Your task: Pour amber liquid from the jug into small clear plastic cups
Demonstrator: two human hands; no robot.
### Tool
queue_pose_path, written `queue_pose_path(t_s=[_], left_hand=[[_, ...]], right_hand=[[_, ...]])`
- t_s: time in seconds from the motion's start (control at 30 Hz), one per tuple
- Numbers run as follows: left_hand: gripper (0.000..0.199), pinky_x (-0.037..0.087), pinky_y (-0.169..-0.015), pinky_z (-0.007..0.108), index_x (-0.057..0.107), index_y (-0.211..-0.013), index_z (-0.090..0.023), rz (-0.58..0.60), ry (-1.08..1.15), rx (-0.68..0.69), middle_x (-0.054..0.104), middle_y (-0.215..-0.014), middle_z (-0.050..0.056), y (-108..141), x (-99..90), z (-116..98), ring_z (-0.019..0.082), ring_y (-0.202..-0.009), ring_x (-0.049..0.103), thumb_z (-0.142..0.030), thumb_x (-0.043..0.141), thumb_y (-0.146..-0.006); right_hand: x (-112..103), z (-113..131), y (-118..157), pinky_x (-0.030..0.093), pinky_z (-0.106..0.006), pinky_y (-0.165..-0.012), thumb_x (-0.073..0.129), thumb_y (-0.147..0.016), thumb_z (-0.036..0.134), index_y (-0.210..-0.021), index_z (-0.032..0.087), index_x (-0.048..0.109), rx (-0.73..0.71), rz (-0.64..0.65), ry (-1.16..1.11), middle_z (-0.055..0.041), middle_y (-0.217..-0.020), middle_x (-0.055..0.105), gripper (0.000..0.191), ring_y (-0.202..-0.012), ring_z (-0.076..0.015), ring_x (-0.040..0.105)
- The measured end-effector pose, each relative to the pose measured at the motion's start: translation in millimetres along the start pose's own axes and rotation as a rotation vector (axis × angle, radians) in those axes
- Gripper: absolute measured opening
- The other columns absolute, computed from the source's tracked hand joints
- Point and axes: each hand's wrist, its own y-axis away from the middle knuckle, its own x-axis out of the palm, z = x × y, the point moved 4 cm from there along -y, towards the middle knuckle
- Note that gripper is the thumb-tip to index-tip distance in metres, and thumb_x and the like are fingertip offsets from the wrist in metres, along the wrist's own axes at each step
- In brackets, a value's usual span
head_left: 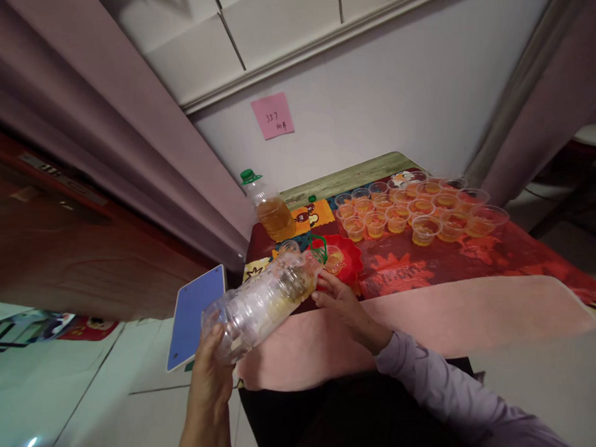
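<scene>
A large clear plastic bottle is tilted over the table's near left part, with a little yellow liquid at its upper end. My left hand is wrapped round its base. My right hand has its fingers against the bottle's side near the shoulder; part of this grip is hidden. A green handle ring shows at the neck. Just beyond lies a red scalloped plate holding a clear plastic cup. Another clear cup is partly hidden behind the bottle.
Rows of clear cups with yellow liquid crowd the table's far right. A capped bottle of amber liquid stands at the far left, near a loose green cap. Pink cloth covers the near edge; a blue stool stands left.
</scene>
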Motion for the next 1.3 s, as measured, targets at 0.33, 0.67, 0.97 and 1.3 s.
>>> queue_pose_path(t_s=[0.33,0.67,0.97,1.3], left_hand=[[0.086,0.063,-0.065,0.029,0.070,-0.139,-0.027,-0.011,0.004,-0.009,0.082,-0.105,0.003,-2,-3.9,2,0.023,-0.083,0.078,-0.054,0.098,-0.063],[0.083,0.063,-0.067,0.030,0.073,-0.138,-0.028,0.003,0.015,-0.012,0.083,-0.107,0.004,-5,-3.6,4,0.025,-0.089,0.080,-0.052,0.097,-0.063],[0.065,0.070,-0.084,0.044,0.080,-0.118,-0.022,-0.004,0.257,-0.120,0.084,-0.109,0.010,-30,-14.5,56,0.028,-0.094,0.079,-0.057,0.094,-0.065],[0.078,0.060,-0.105,0.071,0.075,-0.135,-0.032,0.216,0.588,-0.190,0.073,-0.150,0.018,-60,2.0,127,0.047,-0.156,0.055,-0.078,0.082,-0.072]], right_hand=[[2,4,1,0.057,-0.052,-0.114,0.097,-0.081,0.054,-0.150,0.034,0.068,0.020,-0.014,0.008,-0.0097,-0.150,0.076,0.077,-0.134,-0.0321,0.073],[2,1,1,0.058,-0.050,-0.113,0.095,-0.082,0.053,-0.148,0.034,0.071,0.008,-0.030,0.022,-0.0082,-0.148,0.077,0.072,-0.133,-0.0312,0.073],[-4,10,-6,0.062,-0.051,-0.111,0.094,-0.083,0.054,-0.155,0.035,0.068,-0.032,-0.061,0.119,-0.0083,-0.147,0.077,0.080,-0.122,-0.0294,0.077],[-36,96,-39,0.057,-0.056,-0.117,0.084,-0.093,0.056,-0.148,0.028,0.074,-0.399,-0.200,0.688,-0.0120,-0.132,0.081,0.063,-0.121,-0.0330,0.075]])
